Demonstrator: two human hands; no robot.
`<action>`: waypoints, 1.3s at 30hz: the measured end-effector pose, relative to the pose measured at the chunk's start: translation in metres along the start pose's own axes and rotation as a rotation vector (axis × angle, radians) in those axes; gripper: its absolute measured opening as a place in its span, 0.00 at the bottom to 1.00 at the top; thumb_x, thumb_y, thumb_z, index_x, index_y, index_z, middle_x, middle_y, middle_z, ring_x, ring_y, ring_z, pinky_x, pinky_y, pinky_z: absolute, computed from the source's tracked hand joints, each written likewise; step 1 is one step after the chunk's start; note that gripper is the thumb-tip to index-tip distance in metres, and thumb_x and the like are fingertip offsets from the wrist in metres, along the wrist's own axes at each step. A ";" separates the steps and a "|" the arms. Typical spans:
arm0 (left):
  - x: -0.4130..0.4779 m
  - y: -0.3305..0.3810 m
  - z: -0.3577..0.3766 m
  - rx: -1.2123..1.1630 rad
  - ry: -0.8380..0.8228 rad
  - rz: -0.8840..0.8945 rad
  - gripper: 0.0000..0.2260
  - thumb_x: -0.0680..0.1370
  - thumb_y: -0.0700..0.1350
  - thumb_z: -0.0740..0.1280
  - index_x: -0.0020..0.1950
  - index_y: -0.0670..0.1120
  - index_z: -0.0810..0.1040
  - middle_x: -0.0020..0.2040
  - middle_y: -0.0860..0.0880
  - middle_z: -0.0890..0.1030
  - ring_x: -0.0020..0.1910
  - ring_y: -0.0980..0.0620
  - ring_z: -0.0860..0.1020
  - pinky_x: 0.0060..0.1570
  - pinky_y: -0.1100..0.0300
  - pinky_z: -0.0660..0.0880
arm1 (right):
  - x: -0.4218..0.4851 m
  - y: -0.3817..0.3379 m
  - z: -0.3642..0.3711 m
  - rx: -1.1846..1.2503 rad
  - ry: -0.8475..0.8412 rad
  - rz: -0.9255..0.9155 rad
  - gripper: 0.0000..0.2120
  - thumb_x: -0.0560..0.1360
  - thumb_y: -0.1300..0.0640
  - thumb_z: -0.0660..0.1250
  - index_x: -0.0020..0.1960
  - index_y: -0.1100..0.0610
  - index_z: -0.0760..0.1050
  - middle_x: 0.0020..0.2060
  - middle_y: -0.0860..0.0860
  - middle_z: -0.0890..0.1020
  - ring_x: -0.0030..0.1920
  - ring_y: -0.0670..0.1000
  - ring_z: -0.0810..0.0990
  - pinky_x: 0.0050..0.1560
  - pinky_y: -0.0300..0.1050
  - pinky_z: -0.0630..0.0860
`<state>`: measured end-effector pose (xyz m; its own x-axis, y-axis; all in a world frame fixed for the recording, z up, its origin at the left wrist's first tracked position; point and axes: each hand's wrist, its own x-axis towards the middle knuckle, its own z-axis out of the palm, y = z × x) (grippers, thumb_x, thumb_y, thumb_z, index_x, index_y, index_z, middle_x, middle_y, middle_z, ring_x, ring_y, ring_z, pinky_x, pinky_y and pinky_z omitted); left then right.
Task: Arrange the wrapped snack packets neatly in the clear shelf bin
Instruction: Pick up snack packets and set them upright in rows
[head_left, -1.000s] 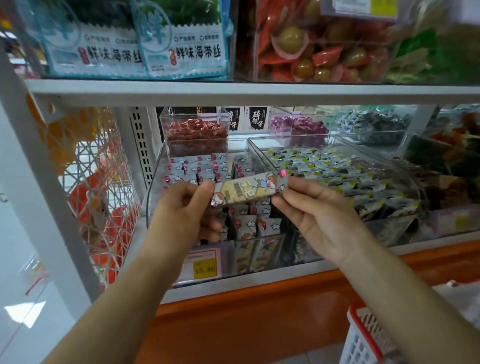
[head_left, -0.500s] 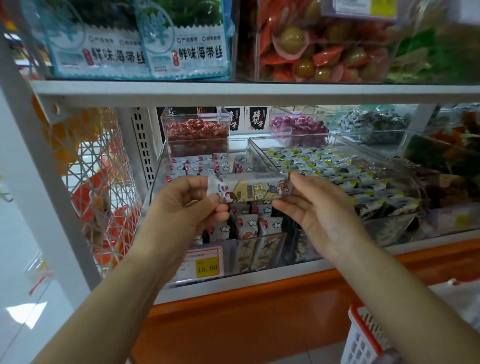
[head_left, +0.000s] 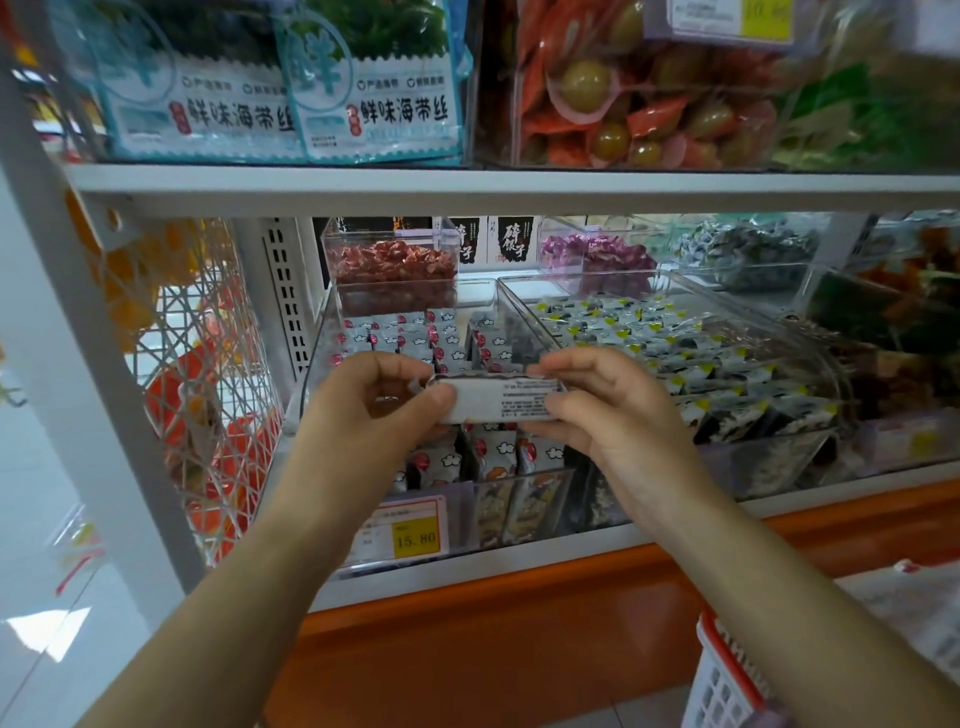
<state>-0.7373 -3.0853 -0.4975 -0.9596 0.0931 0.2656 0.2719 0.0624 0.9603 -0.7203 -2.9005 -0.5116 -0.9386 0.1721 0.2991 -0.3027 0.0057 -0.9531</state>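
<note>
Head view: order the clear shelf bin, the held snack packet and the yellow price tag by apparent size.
1. clear shelf bin, clearly largest.
2. snack packet.
3. yellow price tag, which looks smallest; their distances from the camera may differ, so true size is unsure.

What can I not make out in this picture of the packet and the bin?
- Head view: small print on the held packet is too small to read.
- Head view: the left hand and right hand hide the middle rows in the clear bin.
- Head view: the basket is cut by the bottom edge.
</note>
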 end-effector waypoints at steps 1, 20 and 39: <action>0.000 0.000 -0.001 0.021 -0.012 0.011 0.09 0.73 0.45 0.69 0.53 0.50 0.78 0.46 0.49 0.81 0.37 0.60 0.81 0.30 0.74 0.71 | -0.001 0.000 0.000 -0.058 -0.006 -0.022 0.08 0.74 0.64 0.67 0.49 0.52 0.80 0.50 0.53 0.82 0.50 0.51 0.83 0.52 0.51 0.80; 0.003 0.005 -0.010 0.134 -0.180 -0.011 0.04 0.69 0.44 0.71 0.35 0.47 0.82 0.36 0.50 0.83 0.34 0.55 0.82 0.33 0.69 0.77 | -0.004 -0.004 0.005 -0.382 -0.013 -0.273 0.08 0.74 0.59 0.68 0.36 0.55 0.79 0.28 0.44 0.78 0.31 0.40 0.76 0.34 0.30 0.70; 0.004 0.005 -0.019 0.361 -0.208 0.026 0.08 0.70 0.51 0.71 0.48 0.59 0.79 0.44 0.54 0.81 0.41 0.58 0.80 0.40 0.66 0.77 | -0.004 -0.001 0.012 -0.347 -0.020 -0.203 0.07 0.75 0.57 0.67 0.38 0.52 0.80 0.31 0.48 0.81 0.34 0.45 0.80 0.34 0.37 0.76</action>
<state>-0.7407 -3.1040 -0.4899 -0.9269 0.2955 0.2312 0.3395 0.3984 0.8521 -0.7178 -2.9126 -0.5116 -0.8692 0.1143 0.4810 -0.4120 0.3703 -0.8325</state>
